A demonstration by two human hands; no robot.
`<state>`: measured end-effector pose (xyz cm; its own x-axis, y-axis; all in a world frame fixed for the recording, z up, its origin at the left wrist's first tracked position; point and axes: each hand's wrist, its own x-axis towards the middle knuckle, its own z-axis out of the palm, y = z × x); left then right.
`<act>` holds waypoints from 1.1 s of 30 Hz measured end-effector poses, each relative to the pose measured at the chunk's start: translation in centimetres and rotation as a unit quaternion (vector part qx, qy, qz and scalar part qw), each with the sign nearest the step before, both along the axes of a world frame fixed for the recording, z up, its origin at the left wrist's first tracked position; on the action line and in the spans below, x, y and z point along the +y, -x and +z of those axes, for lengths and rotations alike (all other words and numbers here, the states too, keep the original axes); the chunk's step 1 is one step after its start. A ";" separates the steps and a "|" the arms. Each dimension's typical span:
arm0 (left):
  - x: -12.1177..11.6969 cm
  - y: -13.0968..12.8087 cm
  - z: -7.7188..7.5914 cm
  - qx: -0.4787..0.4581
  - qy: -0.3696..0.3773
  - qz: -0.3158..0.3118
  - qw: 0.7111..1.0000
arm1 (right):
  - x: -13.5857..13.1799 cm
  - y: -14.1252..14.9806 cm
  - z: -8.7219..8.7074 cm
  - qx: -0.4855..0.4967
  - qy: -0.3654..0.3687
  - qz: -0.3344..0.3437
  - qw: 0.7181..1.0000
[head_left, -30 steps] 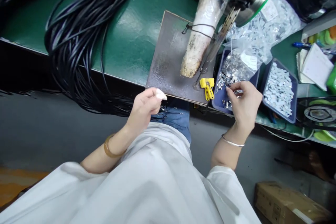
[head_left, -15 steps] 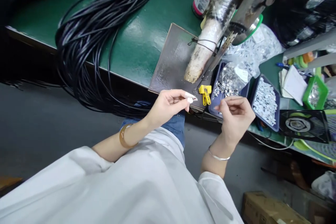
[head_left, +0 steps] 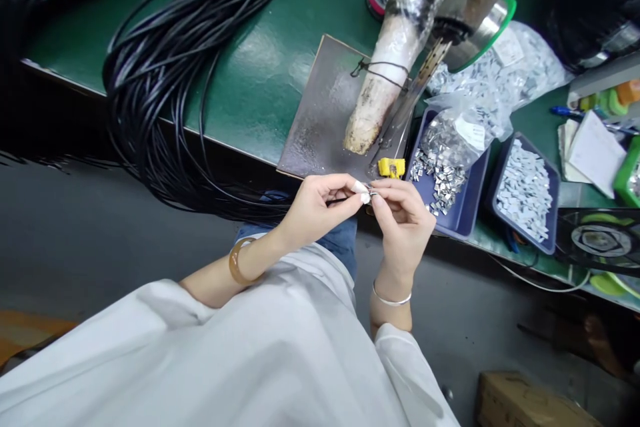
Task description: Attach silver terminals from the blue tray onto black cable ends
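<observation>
My left hand (head_left: 317,203) pinches the end of a black cable (head_left: 336,201), with white wrapping at the thumb and index fingertips. My right hand (head_left: 404,217) meets it fingertip to fingertip, closed on a small shiny metal piece (head_left: 373,193) at the cable's end. Fingers cover most of that piece, so its exact shape is hidden. Just beyond the hands lies a yellow-handled cutter (head_left: 391,167), partly covered by my right fingers. To the right, a blue tray (head_left: 463,213) holds many small metal pieces (head_left: 447,185) and a clear bag of them.
A large bundle of black cable (head_left: 165,53) hangs over the green table's edge (head_left: 250,90). A wrapped duct (head_left: 380,87) comes down over a dark board (head_left: 320,113). Another tray (head_left: 554,227) holds light grey pieces. A fan (head_left: 597,240) stands farther right.
My right hand has moved left from beside the blue tray to join my left fingertips. The left hand stays nearly in place. The view has shifted slightly.
</observation>
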<state>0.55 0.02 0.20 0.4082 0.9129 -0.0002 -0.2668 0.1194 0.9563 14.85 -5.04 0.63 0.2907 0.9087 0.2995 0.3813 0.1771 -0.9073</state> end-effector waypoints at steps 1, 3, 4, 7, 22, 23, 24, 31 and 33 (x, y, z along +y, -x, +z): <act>0.0 0.0 0.0 0.011 -0.010 0.001 1.000 | 0.0 -0.1 0.0 0.004 0.004 0.003 1.000; -0.1 0.0 0.0 0.043 -0.042 0.010 0.998 | -0.1 -0.2 0.0 0.006 0.015 0.006 1.000; -0.1 0.0 -0.1 0.062 -0.071 0.018 0.995 | -0.1 -0.2 0.0 0.004 0.018 0.006 1.000; -0.1 0.1 -0.8 0.123 -0.214 0.060 0.967 | -0.2 0.2 0.0 -0.039 -0.011 -0.009 0.999; -0.8 0.5 -0.6 0.061 -0.107 -0.005 0.992 | 0.2 0.8 -1.2 0.104 -0.013 0.013 0.994; -0.7 0.6 -0.4 0.040 -0.062 -0.021 0.997 | 0.2 0.8 -1.1 0.096 -0.020 -0.003 0.995; -0.6 0.7 -0.3 0.020 -0.024 -0.031 0.999 | 0.3 0.8 -1.1 0.083 -0.033 -0.024 0.996; 0.4 1.1 0.1 -0.007 0.079 -0.048 0.996 | 0.4 0.1 -0.1 0.011 -0.038 -0.008 0.999; 0.5 1.0 0.2 0.000 0.079 -0.034 0.996 | 0.4 0.0 0.1 0.006 -0.024 0.012 1.000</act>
